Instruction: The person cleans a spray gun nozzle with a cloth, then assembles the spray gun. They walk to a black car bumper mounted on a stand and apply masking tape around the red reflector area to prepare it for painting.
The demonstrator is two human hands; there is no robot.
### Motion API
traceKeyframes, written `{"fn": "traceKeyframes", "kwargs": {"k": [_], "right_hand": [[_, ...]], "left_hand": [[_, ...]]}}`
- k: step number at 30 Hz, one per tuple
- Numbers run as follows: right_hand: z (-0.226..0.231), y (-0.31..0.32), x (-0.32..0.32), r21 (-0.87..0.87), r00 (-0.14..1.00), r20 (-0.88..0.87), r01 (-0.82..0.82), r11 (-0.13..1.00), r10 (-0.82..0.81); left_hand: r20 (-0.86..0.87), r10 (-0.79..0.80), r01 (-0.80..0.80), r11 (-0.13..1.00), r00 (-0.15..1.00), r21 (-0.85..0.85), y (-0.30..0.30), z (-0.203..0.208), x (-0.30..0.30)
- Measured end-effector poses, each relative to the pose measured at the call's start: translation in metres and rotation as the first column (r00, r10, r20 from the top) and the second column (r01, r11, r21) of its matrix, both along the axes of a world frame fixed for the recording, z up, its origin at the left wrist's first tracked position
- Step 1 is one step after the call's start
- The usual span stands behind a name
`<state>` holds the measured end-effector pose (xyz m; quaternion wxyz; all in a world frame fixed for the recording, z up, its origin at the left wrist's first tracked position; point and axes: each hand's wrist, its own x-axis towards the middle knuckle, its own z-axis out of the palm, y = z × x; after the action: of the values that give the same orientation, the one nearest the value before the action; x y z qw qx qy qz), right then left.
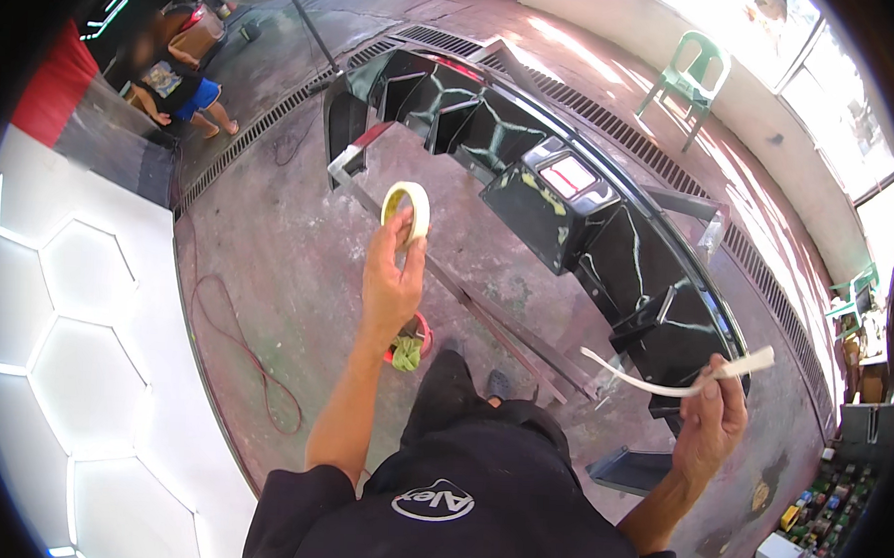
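Raised in front of me, my left hand [395,282] grips a roll of pale yellow masking tape [421,210], fingers inside the ring and thumb on its outside. Out to the right, my right hand [708,422] pinches a strip of masking tape [652,388]. One end of the strip curves off to the left, and the other, folded or bunched, sticks up past my fingers. Beyond both hands lies a glossy black car bumper [540,215], its inner side toward me, with whitish lines across it. My right hand overlaps its near right end in the picture; whether they touch I cannot tell.
A metal stand [485,316] runs beneath the bumper. Near my feet is a red bucket [425,330] with a green cloth [405,354]. A hose or cord [230,339] lies at left beside a glossy white surface [84,363]. Another person [176,88] is at far left.
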<state>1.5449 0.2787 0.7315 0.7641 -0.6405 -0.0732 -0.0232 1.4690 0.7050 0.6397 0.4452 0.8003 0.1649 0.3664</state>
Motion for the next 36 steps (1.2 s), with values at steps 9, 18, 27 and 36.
{"fn": "traceKeyframes", "kwargs": {"k": [9, 18, 27, 36], "right_hand": [[0.003, 0.045, -0.021, 0.016, 0.803, -0.047, 0.595, 0.804, -0.594], [0.042, 0.148, -0.003, -0.052, 0.797, 0.002, 0.604, 0.796, -0.604], [0.056, 0.205, 0.036, -0.001, 0.84, 0.044, 0.542, 0.841, -0.541], [0.081, 0.265, 0.076, 0.086, 0.954, -0.044, 0.299, 0.95, -0.297]], "left_hand": [[-0.031, -0.022, 0.031, 0.942, 0.999, 0.335, 0.188, 0.013, 0.252], [-0.226, -0.224, 0.305, 0.843, 0.948, 0.443, 0.234, -0.03, 0.327], [-0.156, -0.173, 0.222, 0.888, 0.972, 0.403, 0.244, -0.029, 0.318], [0.308, -0.509, 0.587, 0.76, 0.804, -0.278, 0.154, 0.074, 0.27]]}}
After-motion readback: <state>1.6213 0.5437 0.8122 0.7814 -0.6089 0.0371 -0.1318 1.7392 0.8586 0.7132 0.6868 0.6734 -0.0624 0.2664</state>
